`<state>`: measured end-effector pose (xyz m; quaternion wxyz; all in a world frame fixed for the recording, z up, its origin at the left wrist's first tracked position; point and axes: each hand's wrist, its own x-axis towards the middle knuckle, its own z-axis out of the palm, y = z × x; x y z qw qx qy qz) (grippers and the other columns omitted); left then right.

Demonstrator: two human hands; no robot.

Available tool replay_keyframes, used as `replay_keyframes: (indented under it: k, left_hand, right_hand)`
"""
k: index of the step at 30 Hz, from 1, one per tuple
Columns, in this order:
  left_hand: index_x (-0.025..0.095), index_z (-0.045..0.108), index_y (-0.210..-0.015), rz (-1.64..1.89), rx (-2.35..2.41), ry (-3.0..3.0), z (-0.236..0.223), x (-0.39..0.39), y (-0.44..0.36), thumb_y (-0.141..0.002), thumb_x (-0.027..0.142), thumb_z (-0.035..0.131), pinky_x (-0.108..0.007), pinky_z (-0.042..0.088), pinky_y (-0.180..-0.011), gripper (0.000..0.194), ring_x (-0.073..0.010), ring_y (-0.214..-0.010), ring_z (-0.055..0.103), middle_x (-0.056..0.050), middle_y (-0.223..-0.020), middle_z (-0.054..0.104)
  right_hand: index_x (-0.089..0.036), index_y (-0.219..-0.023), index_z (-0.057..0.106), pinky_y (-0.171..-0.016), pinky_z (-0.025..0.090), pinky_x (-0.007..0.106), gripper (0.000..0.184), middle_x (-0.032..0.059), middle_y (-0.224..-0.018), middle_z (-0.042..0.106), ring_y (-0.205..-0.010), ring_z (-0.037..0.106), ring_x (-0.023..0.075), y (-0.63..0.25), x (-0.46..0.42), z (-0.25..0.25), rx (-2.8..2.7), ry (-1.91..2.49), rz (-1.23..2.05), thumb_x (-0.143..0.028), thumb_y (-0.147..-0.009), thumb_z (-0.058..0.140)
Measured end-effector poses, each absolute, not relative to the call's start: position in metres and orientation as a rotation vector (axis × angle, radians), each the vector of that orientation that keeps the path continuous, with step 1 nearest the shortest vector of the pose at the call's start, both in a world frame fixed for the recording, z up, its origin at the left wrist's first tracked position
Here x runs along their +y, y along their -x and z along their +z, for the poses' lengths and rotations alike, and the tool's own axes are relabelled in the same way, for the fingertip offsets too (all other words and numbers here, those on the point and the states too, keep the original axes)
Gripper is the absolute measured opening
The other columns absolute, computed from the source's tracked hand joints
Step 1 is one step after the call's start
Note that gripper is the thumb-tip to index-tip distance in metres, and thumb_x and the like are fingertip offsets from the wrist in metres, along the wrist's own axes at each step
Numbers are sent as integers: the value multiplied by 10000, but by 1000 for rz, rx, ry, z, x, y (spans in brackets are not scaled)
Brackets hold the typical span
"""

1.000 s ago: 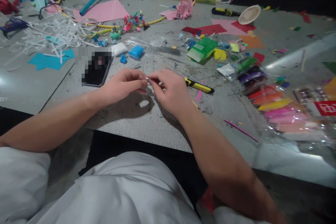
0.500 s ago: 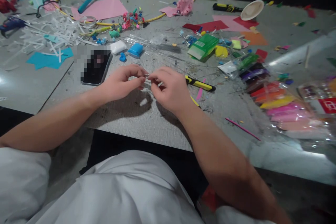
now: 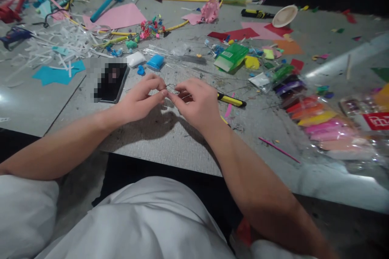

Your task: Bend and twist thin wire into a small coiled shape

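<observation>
Over the front of the grey table, my left hand (image 3: 142,97) pinches a thin wire (image 3: 172,86) between thumb and fingertips. My right hand (image 3: 197,99) grips the same wire from the other side, its thumb tip close to the left fingertips. The wire looks bent or crossed, but its exact shape is too fine to make out. Behind the right hand lies a yellow-and-black utility knife (image 3: 233,100), partly hidden by it. A phone (image 3: 114,83) rests left of my left hand. Beyond the hands sit a blue clay packet (image 3: 155,62) and a small blue clay piece (image 3: 140,70).
Loose wires (image 3: 188,60) and a green packet (image 3: 231,57) lie farther back. Bagged coloured clay (image 3: 325,129) spreads along the right, near a thin pink stick (image 3: 278,149). White paper strips (image 3: 65,42) and a glue gun (image 3: 15,37) are at the left.
My right thumb has stretched out toward the left fingertips, and the right fingers have spread a little. More of the wire shows between the hands. The camera view has shifted slightly.
</observation>
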<state>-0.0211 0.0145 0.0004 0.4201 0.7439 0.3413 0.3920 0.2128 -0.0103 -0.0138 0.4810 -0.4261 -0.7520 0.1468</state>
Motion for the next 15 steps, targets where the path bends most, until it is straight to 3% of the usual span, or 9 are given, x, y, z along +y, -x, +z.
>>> replay_keyframes:
  k: [5, 10, 15]
  left_hand:
    - [237, 731, -871, 1043, 816, -1833, 6, 12, 18, -1002, 767, 856, -398, 751, -918, 560, -326, -1304, 685, -145, -1268, 692]
    - [213, 694, -843, 980, 801, -1633, 4, 13, 17, -959, 749, 909, -442, 771, -953, 589, -273, -1146, 730, -111, -1232, 701]
    - [212, 701, -847, 987, 735, -1600, 2, 15, 17, -965, 734, 927, -382, 757, -901, 581, -232, -1068, 748, -97, -1204, 714]
  right_hand:
    - [-286, -947, 754, -741, 624, 376, 283, 52, -963, 772, -835, 695, 235, -210, -12, -12, -1834, 1030, 357, -530, -1085, 788]
    - [-283, -925, 712, -760, 652, 401, 277, 61, -956, 753, -819, 707, 238, -207, -12, -12, -1786, 1046, 297, -490, -1109, 717]
    - [-265, -1001, 715, -723, 687, 380, 194, 61, -1034, 762, -777, 725, 206, -209, -12, -16, -1811, 1013, 354, -430, -1041, 810]
